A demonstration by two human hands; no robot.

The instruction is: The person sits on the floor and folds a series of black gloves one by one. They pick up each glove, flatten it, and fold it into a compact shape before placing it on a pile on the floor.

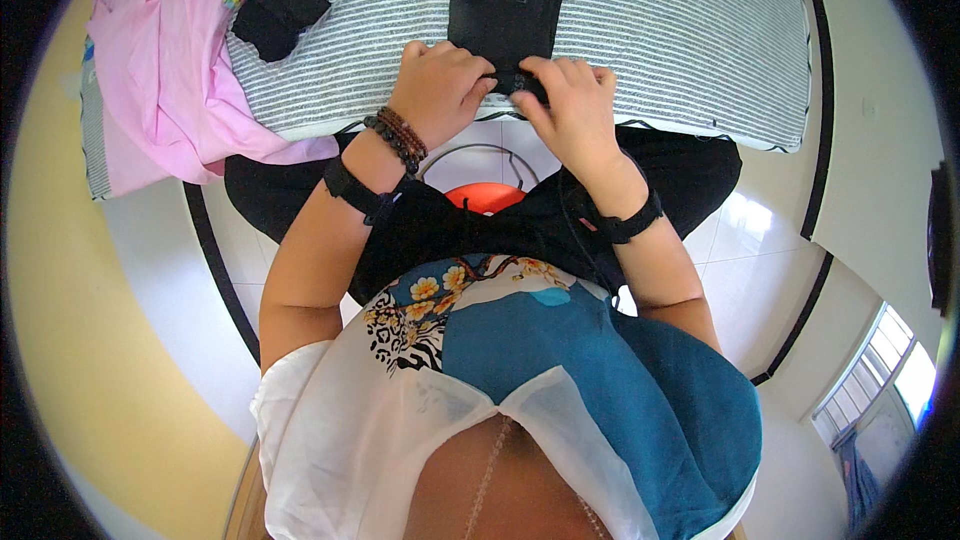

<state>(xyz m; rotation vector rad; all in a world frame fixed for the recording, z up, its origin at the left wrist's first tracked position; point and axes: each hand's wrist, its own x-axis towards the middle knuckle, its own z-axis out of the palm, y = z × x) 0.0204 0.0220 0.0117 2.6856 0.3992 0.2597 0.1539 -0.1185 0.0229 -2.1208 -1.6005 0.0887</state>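
A dark, flat piece of cloth bearing pale writing (504, 15) lies lengthwise on a striped bed cover (675, 37), its lower end near the cover's front edge. At that end my left hand (446, 86) grips the cloth's left side between thumb and fingers. Across from it, my right hand (574, 105) has its thumb and fingertips on the right side of the same end. A small gap parts the two hands. Whether the cloth is a garment or a pouch, I cannot tell. Black folded cloth items (281, 13), partly in clear plastic, lie to the left.
Pink fabric (172, 82) is bunched over the left part of the cover and hangs past its front edge. Below that edge, between my knees, a round orange-red object (486, 197) shows. A wall stands at the right, with a barred window (870, 367) lower down.
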